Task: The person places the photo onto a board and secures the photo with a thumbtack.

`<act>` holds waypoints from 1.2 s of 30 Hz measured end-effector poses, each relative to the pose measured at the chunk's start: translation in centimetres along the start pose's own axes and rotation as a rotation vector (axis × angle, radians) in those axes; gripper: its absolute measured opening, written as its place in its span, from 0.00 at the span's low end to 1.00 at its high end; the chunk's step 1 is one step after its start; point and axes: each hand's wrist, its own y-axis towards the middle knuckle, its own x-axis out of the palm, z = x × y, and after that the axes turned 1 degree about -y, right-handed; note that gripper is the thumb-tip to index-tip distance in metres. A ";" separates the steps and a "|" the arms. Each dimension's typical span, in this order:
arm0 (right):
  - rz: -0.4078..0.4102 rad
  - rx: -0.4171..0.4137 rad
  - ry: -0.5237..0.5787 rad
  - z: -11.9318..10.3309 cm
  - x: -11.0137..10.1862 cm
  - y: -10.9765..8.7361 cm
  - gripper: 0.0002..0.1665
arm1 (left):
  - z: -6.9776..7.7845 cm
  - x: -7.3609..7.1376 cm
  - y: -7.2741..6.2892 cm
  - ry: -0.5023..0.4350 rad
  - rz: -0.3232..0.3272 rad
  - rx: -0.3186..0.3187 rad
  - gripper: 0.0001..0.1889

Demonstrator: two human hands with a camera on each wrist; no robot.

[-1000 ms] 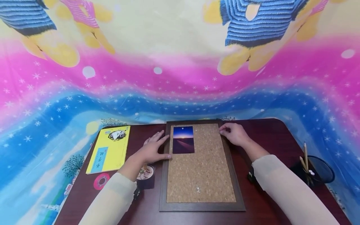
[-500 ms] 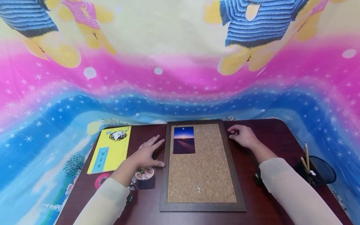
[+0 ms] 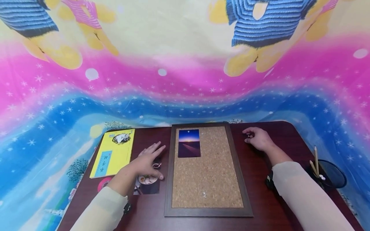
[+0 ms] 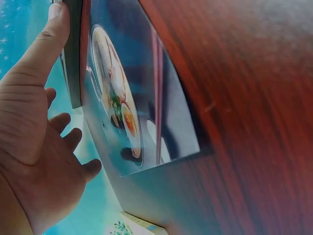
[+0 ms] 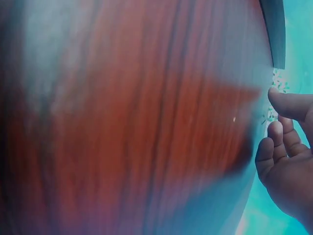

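A cork board point(image 3: 206, 173) in a dark wooden frame lies on the table. A sunset photo point(image 3: 189, 143) is fixed at its upper left by a small pale pin point(image 3: 189, 131). My left hand point(image 3: 143, 163), fingers spread and empty, hovers left of the frame over a food photo point(image 3: 148, 187). In the left wrist view this photo point(image 4: 151, 98) shows a bowl and chopsticks flat on the wood. Off the board's upper right side, my right hand point(image 3: 259, 138) hangs with fingers loosely bent. Between its thumb and fingers point(image 5: 276, 132) nothing shows in the right wrist view.
Two small clear pins, an upper one point(image 3: 202, 133) and a lower one point(image 3: 204, 194), sit on the cork. A yellow book point(image 3: 115, 154) lies at left, beside a pink tape roll point(image 3: 104, 183) partly behind my forearm. A black mesh pencil holder point(image 3: 332, 175) stands at right.
Both hands have come off the board's frame and drawn apart, the left moving left and slightly nearer, the right moving right. The board and sunset photo stay in place.
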 end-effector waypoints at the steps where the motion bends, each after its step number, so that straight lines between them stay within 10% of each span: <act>1: 0.001 0.002 -0.007 0.1 -0.1 0.0 0.22 | 0.0 0.0 -0.1 0.003 -0.003 0.001 0.72; 36: 0.031 0.086 -0.072 1.0 -0.2 0.1 0.11 | -0.5 1.0 -4.6 0.079 -0.065 -0.072 0.82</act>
